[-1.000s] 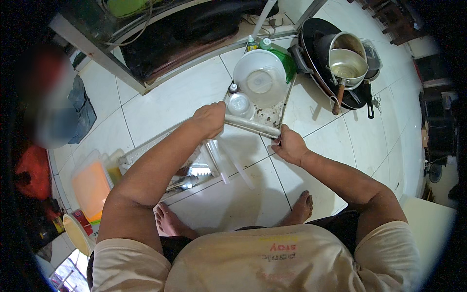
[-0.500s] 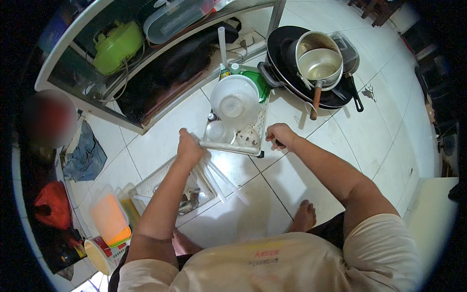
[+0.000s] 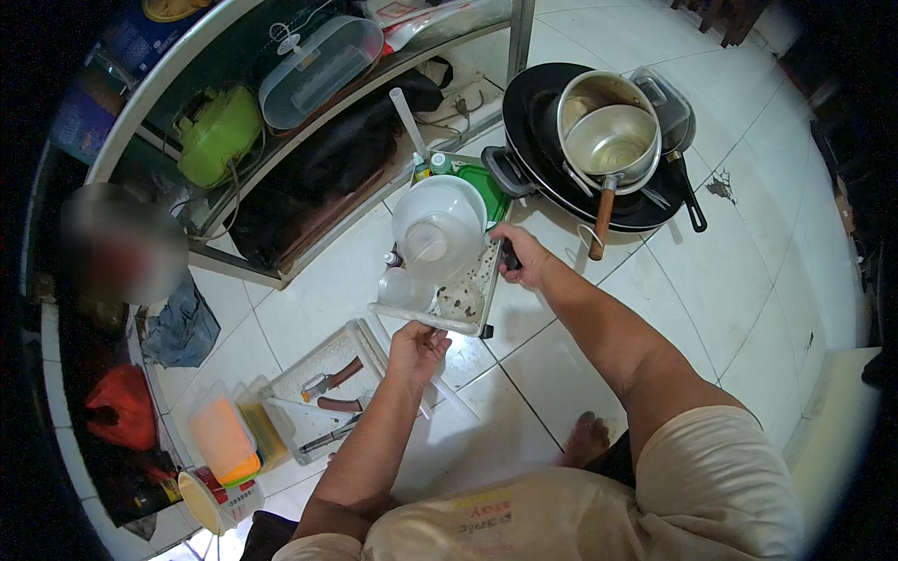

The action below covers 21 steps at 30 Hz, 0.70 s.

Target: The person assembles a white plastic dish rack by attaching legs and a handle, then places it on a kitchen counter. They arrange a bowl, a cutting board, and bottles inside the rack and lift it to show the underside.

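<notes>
A white rack tray (image 3: 491, 280) with a speckled bottom stands in front of me. On it are white bowls (image 3: 435, 201), clear plastic containers (image 3: 412, 290), small bottles and a green lid (image 3: 485, 192). My right hand (image 3: 526, 260) is closed on a small black piece, against the tray's right side. My left hand (image 3: 419, 353) is palm up with curled fingers at the tray's near edge; what they hold, if anything, cannot be made out. A black corner foot (image 3: 486, 331) shows at the tray's near right corner.
To the left, a second white tray (image 3: 299, 379) holds knives and other utensils. Orange-lidded food boxes (image 3: 224, 435) stand beside it. At the far right, pots (image 3: 610, 140) sit stacked on a black pan. A glass-fronted cabinet (image 3: 281, 266) borders the back left.
My left hand has let go of the tray's left corner and moved right to its near edge. My right hand has brought the black piece up against the tray's right side.
</notes>
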### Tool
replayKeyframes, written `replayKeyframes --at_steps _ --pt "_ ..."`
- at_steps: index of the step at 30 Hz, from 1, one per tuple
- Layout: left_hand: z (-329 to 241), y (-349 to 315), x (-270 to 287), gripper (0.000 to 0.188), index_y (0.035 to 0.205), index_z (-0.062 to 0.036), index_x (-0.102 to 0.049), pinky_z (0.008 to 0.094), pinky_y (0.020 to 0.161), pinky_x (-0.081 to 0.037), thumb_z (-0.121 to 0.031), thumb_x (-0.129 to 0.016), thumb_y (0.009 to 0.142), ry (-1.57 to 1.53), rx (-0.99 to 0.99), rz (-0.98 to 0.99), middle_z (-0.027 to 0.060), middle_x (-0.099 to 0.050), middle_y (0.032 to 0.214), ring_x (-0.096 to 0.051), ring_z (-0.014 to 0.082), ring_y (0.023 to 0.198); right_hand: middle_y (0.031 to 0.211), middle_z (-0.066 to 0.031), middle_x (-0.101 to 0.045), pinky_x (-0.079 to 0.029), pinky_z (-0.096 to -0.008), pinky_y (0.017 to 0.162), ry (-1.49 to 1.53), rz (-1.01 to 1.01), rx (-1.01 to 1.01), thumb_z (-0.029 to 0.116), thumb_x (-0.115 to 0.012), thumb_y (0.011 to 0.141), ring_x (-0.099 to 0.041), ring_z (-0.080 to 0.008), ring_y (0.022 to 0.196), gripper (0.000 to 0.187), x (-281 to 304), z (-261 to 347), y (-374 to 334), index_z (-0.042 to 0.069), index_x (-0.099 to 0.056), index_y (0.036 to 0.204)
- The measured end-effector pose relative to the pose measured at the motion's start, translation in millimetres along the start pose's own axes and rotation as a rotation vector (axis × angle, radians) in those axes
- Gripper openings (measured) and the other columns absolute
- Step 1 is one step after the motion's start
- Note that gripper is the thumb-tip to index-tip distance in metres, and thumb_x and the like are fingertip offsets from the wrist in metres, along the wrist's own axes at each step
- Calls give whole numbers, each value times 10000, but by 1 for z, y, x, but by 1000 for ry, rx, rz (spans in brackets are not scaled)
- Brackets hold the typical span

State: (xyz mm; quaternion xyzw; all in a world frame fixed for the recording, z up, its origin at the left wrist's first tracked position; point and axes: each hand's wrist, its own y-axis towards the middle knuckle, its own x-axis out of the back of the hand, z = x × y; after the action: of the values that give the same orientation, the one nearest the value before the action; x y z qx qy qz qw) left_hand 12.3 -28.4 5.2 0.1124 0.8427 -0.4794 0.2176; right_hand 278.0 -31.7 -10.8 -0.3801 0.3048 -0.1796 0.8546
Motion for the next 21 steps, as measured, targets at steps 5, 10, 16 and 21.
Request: replayKeyframes --at_steps 5,10,16,21 --pt "-1 17 15 281 1080 -16 -545 434 836 -512 -44 -570 801 -162 -79 32 141 -603 1033 -599 243 876 663 -8 -536 -276 -211 362 -24 76 -43 139 -676 717 -494 -99 494 152 -1 -10 2 127 -541 786" --pt "-12 28 32 379 1181 -10 -482 505 941 -480 -37 -573 814 -324 -53 -15 168 -600 1097 -583 307 1069 688 -52 -524 -306 -229 363 57 154 -95 38 -683 725 -500 -144 493 211 -17 -21 0 96 -497 807" --pt "-25 35 36 453 1217 1 -442 532 1003 -425 -12 -566 781 -403 -115 62 211 -560 1160 -560 364 1090 694 -22 -532 -281 -207 355 76 192 -82 70 -712 719 -502 -115 510 202 -25 -33 3 103 -541 821" --pt "-32 36 29 488 1207 1 -447 561 1004 -406 17 -552 731 -454 -132 4 220 -550 1140 -542 391 1098 695 -20 -532 -277 -206 359 88 225 -71 54 -717 718 -502 -114 515 210 -20 -34 4 101 -533 808"
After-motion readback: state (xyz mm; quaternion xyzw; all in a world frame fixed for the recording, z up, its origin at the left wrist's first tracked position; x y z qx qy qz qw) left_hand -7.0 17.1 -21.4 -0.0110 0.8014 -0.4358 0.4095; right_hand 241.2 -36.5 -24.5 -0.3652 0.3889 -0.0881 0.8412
